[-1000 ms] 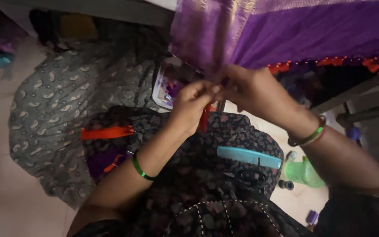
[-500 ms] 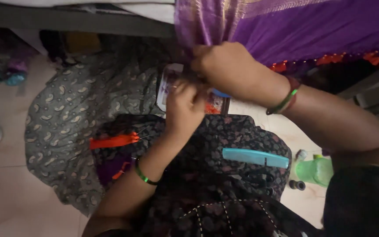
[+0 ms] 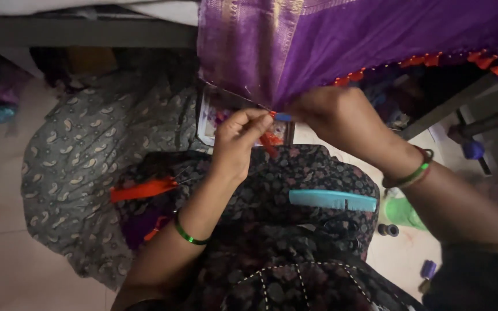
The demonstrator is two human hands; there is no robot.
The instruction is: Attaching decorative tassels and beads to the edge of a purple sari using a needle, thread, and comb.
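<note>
- My left hand (image 3: 236,141) has its fingers (image 3: 256,122) pinched together on a bit of red thread (image 3: 269,141) right under the hem of the purple cloth (image 3: 341,43); the thread's loose end dangles just below the pinch.
- My right hand (image 3: 332,112) is closed on the cloth's edge from the other side, its fingertips clamped on the hem and on something small and blue (image 3: 283,117); I cannot tell what that blue piece is.
- The two hands meet at one spot on the hem, almost touching, so the work point is the fold between them, at the end of the row of red tassels (image 3: 427,59) that runs along the hem to the right.
- As I judge it, doing this well means keeping the hem taut with the right hand while the left keeps an even pull on the thread, so any knot sits tight against the edge.
- I would keep the pull short and straight down; a sideways tug could pucker the gold border (image 3: 243,49).
- The new tassel should match its neighbours in length and spacing.
- On my lap lie a teal comb (image 3: 332,200), near the right forearm, and a bundle of orange-red thread (image 3: 142,189) beside the left wrist.
- A grey patterned cloth (image 3: 87,150) lies on the floor (image 3: 7,253).
</note>
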